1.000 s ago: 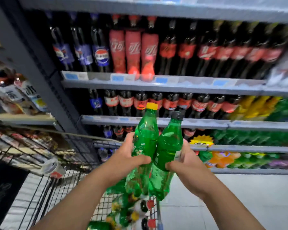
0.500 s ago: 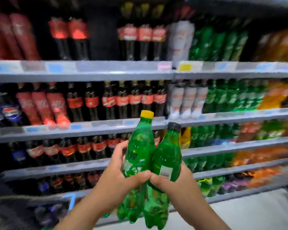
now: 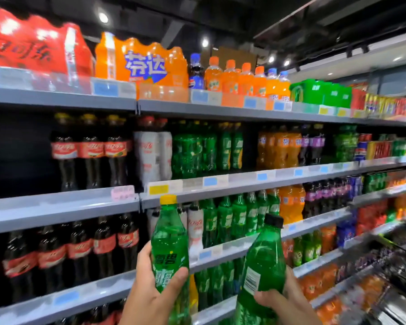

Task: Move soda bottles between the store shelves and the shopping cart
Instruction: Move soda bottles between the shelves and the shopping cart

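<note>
Head view: left hand grips yellow-capped green bottle, right hand grips black-capped green bottle, both held upright before stocked store shelves.

Single head-worn view, facing the store shelves close up — angled slightly rightward along the aisle

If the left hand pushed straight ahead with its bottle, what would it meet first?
Probably the white-labelled bottles on the shelf just behind the yellow-capped bottle that the left hand grips, though depth is unclear.
</note>
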